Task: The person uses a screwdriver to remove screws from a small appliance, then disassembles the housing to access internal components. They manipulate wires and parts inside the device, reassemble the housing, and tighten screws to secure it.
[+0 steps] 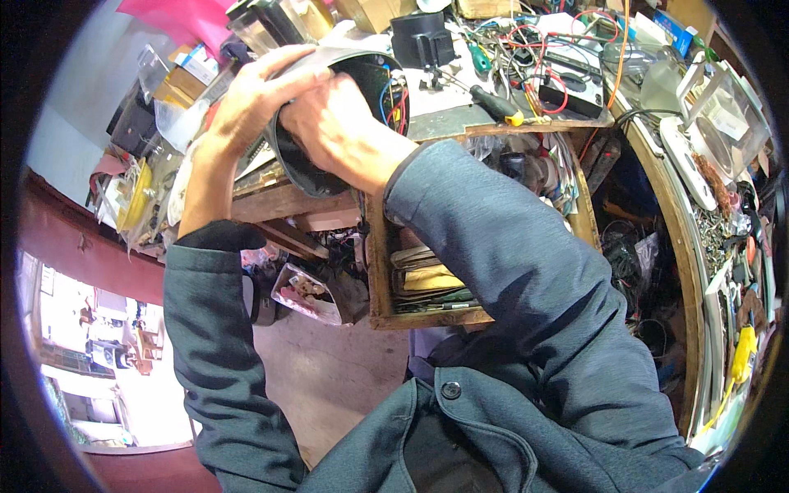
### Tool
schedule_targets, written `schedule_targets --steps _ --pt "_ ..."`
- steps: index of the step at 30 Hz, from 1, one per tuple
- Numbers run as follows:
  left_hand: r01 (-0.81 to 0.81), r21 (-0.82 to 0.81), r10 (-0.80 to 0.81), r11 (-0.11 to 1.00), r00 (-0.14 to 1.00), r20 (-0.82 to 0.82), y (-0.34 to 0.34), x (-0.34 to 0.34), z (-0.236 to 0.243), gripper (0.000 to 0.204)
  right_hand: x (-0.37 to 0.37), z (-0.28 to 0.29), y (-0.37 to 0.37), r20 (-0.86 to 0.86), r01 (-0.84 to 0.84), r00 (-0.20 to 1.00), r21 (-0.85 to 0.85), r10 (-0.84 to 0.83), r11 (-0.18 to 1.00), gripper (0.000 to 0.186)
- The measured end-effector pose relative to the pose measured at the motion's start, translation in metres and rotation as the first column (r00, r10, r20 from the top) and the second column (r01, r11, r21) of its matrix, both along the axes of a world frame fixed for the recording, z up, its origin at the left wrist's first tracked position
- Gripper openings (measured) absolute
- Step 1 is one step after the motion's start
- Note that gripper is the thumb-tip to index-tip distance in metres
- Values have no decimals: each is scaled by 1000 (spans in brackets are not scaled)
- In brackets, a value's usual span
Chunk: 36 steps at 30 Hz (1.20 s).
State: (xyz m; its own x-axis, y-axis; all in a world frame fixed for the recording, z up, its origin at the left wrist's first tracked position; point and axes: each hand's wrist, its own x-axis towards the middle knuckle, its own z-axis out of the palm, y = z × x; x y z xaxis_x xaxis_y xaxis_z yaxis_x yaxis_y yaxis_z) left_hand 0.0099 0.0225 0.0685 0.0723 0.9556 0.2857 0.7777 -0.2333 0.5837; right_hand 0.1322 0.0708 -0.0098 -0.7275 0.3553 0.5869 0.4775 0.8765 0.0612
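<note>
A black, hollow plastic housing (310, 177) is tilted up at the near edge of the workbench. My left hand (256, 97) grips its upper left rim, fingers wrapped over the edge. My right hand (343, 131) reaches into the opening, the back of the hand facing up; its fingertips are hidden, so what they touch inside does not show. Red and blue wires (398, 108) run along the housing's inner right side. Beyond it stands a black plastic part (422, 41). To the right lies a screwdriver (496, 105) with a black and yellow handle.
Tangled wires and a black and silver device (569, 89) crowd the bench at the right. An open wooden drawer (431, 316) juts out below my right arm. On the floor sits a small box of scraps (311, 294). A cluttered shelf (686, 271) curves along the far right.
</note>
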Motion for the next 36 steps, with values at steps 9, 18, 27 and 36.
schedule_targets --steps 9,18,27,36 --pt "-42 -13 43 999 990 138 8 -11 -5 60 -6 -21 -20 -237 242 952 195 -194 950 26" --pt "-7 59 0 998 993 118 2 -32 -4 53 23 -2 -25 -252 17 968 90 7 996 31" --pt "60 89 -70 994 992 103 9 -37 -3 48 92 -13 -47 -452 -4 888 175 84 985 35" --pt "94 118 -104 989 992 76 3 -49 -11 44 176 -67 -57 -754 -116 656 -53 36 992 76"
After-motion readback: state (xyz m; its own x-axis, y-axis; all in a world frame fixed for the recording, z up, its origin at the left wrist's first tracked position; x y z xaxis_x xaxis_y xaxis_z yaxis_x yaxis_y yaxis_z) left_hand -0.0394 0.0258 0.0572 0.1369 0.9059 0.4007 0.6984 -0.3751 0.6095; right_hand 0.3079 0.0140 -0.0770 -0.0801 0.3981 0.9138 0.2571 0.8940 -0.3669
